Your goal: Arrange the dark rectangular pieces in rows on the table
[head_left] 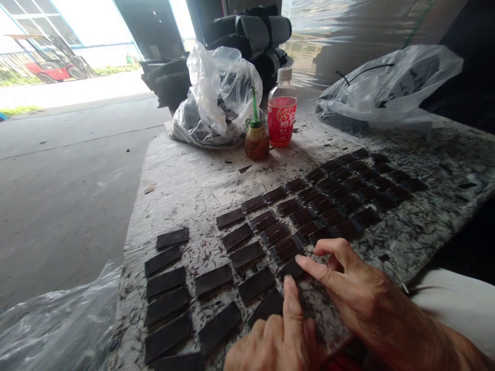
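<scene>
A small dark piece [292,268] is lying at the near edge of the table [185,180], right under the fingertips of both hands. The right hand [344,288] is lying flat and loose, pressing the piece with its first finger. The left hand [278,340] is curling half closed, with its thumb pointing up and touching the piece from below. The piece is flat, thin and almost black. Many more dark pieces [309,206] are lying in rows nearby. A red bottle [282,113] and plastic bags [220,98] are sitting farther back.
</scene>
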Available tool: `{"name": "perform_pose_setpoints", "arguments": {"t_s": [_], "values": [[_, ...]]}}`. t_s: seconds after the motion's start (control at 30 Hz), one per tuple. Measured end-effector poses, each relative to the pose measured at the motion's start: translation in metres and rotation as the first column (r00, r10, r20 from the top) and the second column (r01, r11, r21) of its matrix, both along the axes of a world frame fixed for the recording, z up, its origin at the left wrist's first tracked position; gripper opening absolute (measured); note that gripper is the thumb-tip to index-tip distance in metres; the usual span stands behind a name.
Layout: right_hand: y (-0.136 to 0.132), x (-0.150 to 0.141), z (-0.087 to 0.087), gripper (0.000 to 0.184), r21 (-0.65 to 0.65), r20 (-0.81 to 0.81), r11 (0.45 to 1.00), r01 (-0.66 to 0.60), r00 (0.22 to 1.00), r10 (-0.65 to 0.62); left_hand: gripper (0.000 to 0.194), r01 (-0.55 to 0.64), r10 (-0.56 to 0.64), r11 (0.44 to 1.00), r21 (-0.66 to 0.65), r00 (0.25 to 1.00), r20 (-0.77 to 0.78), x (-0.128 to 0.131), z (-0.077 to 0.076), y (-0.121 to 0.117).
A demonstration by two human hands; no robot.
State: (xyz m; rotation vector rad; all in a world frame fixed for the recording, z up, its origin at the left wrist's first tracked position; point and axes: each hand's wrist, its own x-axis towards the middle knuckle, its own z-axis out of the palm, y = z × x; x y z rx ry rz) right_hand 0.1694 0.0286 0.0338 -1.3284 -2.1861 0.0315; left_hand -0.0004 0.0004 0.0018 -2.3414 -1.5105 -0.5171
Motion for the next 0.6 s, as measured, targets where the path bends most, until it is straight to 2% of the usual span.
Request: {"name": "perform_pose_setpoints", "arguments": {"t_s": [0.13, 0.3, 0.47, 0.6], "values": [[0.001, 0.001, -0.003, 0.043, -0.027, -0.042, 1.0, 0.015, 0.999, -0.016, 0.044, -0.014, 0.013, 0.997, -0.07, 1.0, -0.009, -0.001, 0.007, 0.002], [-0.002, 0.006, -0.002, 0.038, -0.006, -0.128, 0.999, -0.046, 0.991, 0.045, 0.039, 0.029, -0.03, 0.998, -0.062, 0.999, -0.019, -0.004, 0.013, 0.003], [-0.004, 0.008, -0.002, 0.037, -0.02, -0.086, 0.994, -0.103, 0.991, 0.101, 0.043, 0.038, -0.044, 0.993, -0.111, 0.998, -0.052, -0.005, 0.019, 0.004], [-0.003, 0.006, -0.004, 0.037, -0.05, -0.073, 0.997, -0.061, 0.996, 0.057, 0.042, 0.055, -0.062, 0.991, -0.121, 0.997, -0.054, -0.009, 0.024, 0.007]]}}
